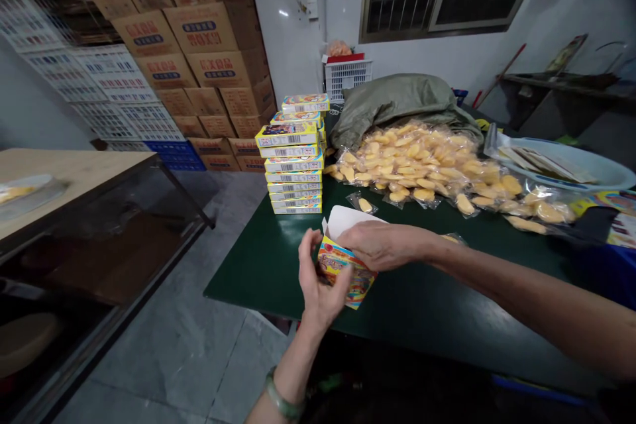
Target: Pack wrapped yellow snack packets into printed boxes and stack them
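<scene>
My left hand (318, 291) grips a small, bright printed carton (362, 286) near the table's front edge, thumb on the front and fingers along the left side. The carton is tilted, its white top flap standing up at the back. At the carton's mouth is my right hand (385, 245), fingers curled down into the opening; the fingertips and anything in them are hidden. Just behind the carton lies one clear-wrapped yellow oval piece (364, 205), which looks like a biscuit. Farther back, a large heap of the same wrapped pieces (412, 159) spills from a grey-green sack (402, 103).
Closed cartons form a stack (297, 179) on the left of the green table (248, 271). A light-blue basin (609, 162) with flat packets stands at right. Brown boxes (218, 69) are piled against the wall. Another table (99, 169) is at left, across a floor gap.
</scene>
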Tool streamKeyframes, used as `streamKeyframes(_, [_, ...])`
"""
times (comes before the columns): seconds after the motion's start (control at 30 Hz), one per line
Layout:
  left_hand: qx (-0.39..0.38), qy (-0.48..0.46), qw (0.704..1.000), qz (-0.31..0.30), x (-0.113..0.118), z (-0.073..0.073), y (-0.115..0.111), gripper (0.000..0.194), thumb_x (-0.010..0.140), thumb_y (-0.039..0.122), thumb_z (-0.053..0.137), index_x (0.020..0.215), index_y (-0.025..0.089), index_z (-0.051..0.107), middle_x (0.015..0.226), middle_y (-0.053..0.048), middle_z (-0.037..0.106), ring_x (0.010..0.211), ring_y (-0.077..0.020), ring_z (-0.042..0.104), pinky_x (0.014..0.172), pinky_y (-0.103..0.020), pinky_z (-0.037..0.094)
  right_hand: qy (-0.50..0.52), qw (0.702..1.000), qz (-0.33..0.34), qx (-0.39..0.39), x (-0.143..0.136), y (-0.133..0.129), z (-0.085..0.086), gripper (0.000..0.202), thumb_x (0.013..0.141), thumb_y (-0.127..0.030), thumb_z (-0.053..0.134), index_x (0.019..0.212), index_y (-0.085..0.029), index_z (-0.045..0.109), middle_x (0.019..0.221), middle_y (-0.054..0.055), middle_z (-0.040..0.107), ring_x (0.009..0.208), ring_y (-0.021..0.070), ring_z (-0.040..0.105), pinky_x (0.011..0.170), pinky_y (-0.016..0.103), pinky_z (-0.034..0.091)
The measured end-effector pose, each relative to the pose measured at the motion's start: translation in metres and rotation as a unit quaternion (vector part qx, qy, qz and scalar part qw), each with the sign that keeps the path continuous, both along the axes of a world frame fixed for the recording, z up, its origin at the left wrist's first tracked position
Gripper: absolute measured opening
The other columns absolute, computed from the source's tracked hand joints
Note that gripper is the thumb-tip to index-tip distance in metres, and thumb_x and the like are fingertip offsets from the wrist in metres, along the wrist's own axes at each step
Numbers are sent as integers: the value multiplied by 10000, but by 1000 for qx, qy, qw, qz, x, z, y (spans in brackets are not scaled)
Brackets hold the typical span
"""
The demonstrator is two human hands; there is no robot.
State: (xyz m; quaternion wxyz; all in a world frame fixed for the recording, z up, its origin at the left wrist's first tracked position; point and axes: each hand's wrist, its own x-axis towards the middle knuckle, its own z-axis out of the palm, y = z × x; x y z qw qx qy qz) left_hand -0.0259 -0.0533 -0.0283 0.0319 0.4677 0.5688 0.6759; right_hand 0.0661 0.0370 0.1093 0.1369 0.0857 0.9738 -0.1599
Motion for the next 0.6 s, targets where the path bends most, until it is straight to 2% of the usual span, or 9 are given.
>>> streamKeyframes(0.07, [-40, -121, 991, -29, -8, 11, 2, 534, 784, 420, 612, 1237, 180, 464, 1035, -86, 617, 937, -200, 615, 827, -331, 503, 73, 997, -17, 35, 1, -4, -7, 162, 759, -59, 496, 840, -112, 626, 827, 100, 675, 722, 171, 601, 628, 254, 431])
streamKeyframes(0.13, [-58, -207, 975, -50, -10, 20, 6, 426, 764, 463, 623, 1061, 164, 557, 879, -47, 637, 776, -164, 619, 702, -275, 507, 200, 975, -60, 79, 9, -9, -18, 201, 800, -78, 460, 911, -108, 624, 902, 130, 672, 811, 208, 614, 705, 312, 464])
streamKeyframes(0.2, [-51, -251, 966, -41, -9, 24, 9, 360, 736, 456, 647, 937, 167, 572, 799, -20, 623, 698, -142, 595, 618, -240, 484, 370, 914, -138, 99, 23, -16, -31, 244, 856, -116, 419, 999, -131, 616, 986, 134, 653, 905, 222, 606, 780, 355, 478])
streamKeyframes(0.27, [-38, -256, 966, -17, -6, 25, 10, 278, 739, 399, 638, 887, 178, 559, 740, 6, 590, 660, -126, 566, 584, -221, 461, 520, 808, -264, 78, 39, -24, -47, 252, 891, -170, 417, 1071, -175, 595, 1015, 109, 630, 892, 197, 601, 773, 342, 494])
streamKeyframes(0.33, [-24, -245, 969, 4, -5, 25, 11, 186, 738, 318, 615, 844, 184, 541, 698, 28, 544, 636, -111, 529, 574, -207, 438, 567, 730, -382, -12, 51, -33, -64, 234, 893, -236, 465, 1097, -198, 574, 958, 76, 619, 749, 159, 598, 651, 298, 507])
streamKeyframes(0.37, [-20, -241, 970, 7, -4, 26, 11, 142, 734, 275, 598, 821, 186, 529, 683, 37, 518, 626, -102, 506, 571, -199, 425, 560, 714, -412, -84, 54, -36, -72, 234, 888, -275, 488, 1095, -200, 568, 919, 60, 616, 675, 141, 581, 581, 278, 496])
streamKeyframes(0.47, [-13, -231, 973, 16, -1, 28, 13, 94, 712, 177, 541, 797, 187, 503, 687, 44, 470, 618, -85, 454, 561, -180, 390, 513, 690, -411, -305, 51, -41, -89, 268, 853, -380, 551, 1037, -188, 586, 808, 24, 612, 577, 108, 519, 480, 231, 439])
streamKeyframes(0.53, [-2, -225, 974, 41, 5, 29, 15, 152, 697, 159, 534, 842, 188, 500, 715, 39, 482, 626, -86, 459, 557, -179, 390, 505, 650, -416, -387, 46, -39, -92, 285, 797, -403, 619, 975, -181, 608, 769, 15, 607, 568, 95, 483, 442, 199, 382])
streamKeyframes(0.6, [20, -227, 972, 57, 14, 29, 16, 227, 701, 176, 548, 917, 189, 479, 741, 31, 510, 623, -89, 491, 551, -183, 403, 504, 617, -429, -426, 45, -33, -88, 289, 729, -394, 680, 911, -179, 616, 751, 9, 598, 561, 86, 459, 411, 175, 320])
